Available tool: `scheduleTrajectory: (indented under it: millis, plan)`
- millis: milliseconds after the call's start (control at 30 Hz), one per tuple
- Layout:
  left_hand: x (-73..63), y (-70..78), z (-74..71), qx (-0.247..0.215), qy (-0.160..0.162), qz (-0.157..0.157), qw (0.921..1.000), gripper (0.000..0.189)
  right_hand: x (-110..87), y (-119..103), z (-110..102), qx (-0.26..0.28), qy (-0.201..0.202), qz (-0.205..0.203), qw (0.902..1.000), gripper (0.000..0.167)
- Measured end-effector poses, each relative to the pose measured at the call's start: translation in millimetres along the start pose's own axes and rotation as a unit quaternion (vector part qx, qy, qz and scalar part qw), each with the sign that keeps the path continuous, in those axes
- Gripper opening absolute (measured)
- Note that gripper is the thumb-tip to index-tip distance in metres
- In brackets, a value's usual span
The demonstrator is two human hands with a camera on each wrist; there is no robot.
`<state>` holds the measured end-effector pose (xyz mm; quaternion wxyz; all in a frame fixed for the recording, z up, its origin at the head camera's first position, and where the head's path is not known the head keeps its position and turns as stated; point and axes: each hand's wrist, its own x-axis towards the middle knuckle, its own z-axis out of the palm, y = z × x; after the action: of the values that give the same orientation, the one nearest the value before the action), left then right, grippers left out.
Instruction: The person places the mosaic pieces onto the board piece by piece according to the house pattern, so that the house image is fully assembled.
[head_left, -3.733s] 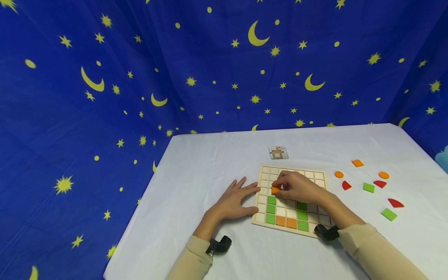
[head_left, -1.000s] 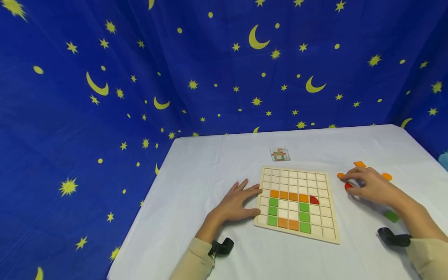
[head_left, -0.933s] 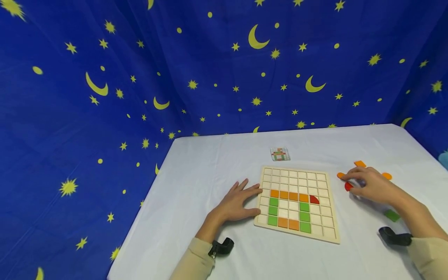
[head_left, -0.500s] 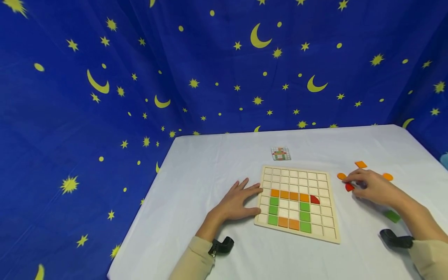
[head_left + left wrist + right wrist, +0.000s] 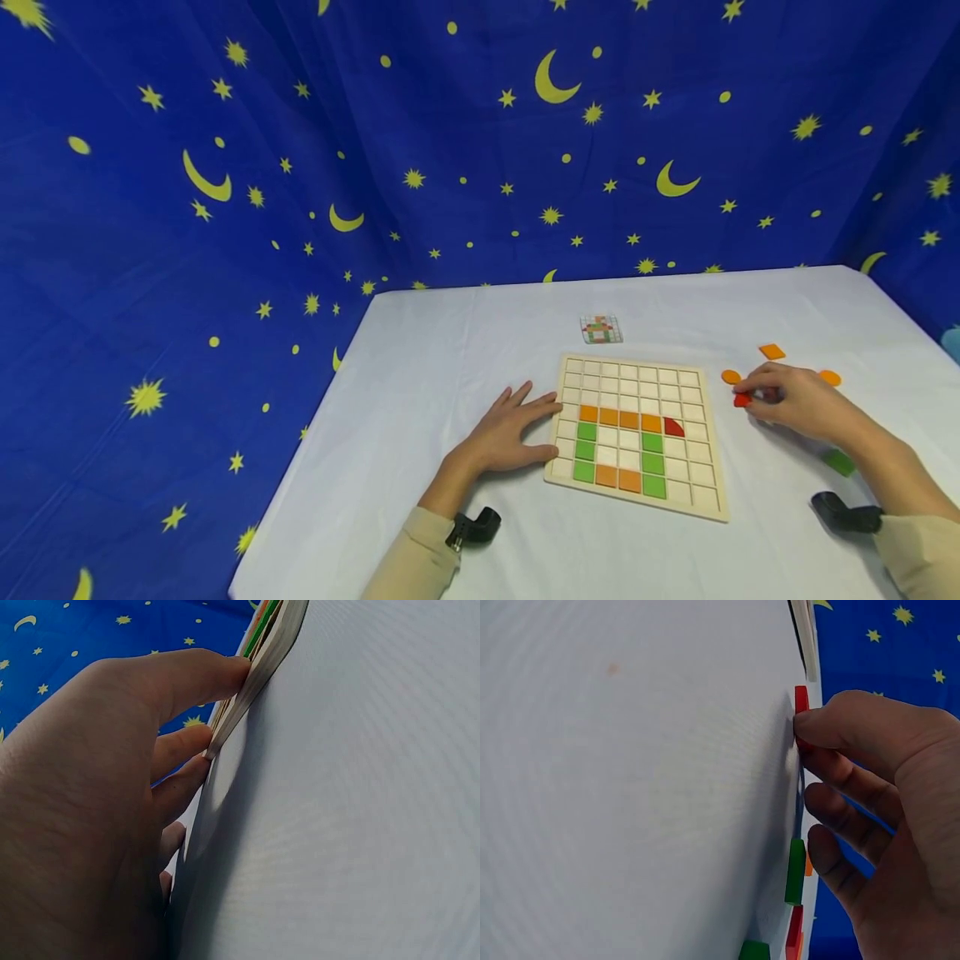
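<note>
My left hand (image 5: 498, 433) lies on the white cloth with spread fingers, the thumb and fingertips touching the left edge of a wooden grid board (image 5: 712, 498). Set in the board are a row of orange square tiles (image 5: 609, 417), green square tiles (image 5: 585, 450) in two columns, two orange tiles (image 5: 618, 478) at the bottom and a red quarter-circle tile (image 5: 673, 427). To the board's right, my right hand (image 5: 802, 404) pinches another red quarter-circle tile (image 5: 742, 400) between thumb and fingers. In the right wrist view this red tile (image 5: 802, 697) shows edge-on at the thumb tip.
Near my right hand lie two orange discs, one (image 5: 731, 377) beside the fingertips and one (image 5: 828, 377) behind the knuckles. An orange square tile (image 5: 772, 351) is farther back. A green tile (image 5: 838, 462) is partly under the forearm. Behind the board sits a small pattern card (image 5: 601, 329).
My right hand has gone from an orange tile on the board to the loose pieces and grips a red tile there. Orange tiles and one red tile were added. The left hand has stayed.
</note>
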<state>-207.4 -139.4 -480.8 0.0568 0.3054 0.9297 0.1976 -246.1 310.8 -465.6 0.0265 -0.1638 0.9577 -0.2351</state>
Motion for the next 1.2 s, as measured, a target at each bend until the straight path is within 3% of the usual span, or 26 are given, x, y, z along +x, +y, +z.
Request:
scheduleTrajectory:
  millis: [167,533,1200]
  plan:
    - [-0.4,-0.2,0.0,0.001,0.003,0.002,1.0,0.069,-0.9,-2,0,-0.008,0.003,0.005,0.9999,0.029]
    - [0.4,-2.5,2.3,0.007,0.009,0.001,0.9999,0.069,2.6,-14,2,-0.023,0.007,-0.027,0.9994,0.028]
    - [-0.9,-1.8,2.8,0.004,0.007,0.0,1.0,0.069,11.7,-41,7,-0.008,0.016,-0.054,0.9984,0.028]
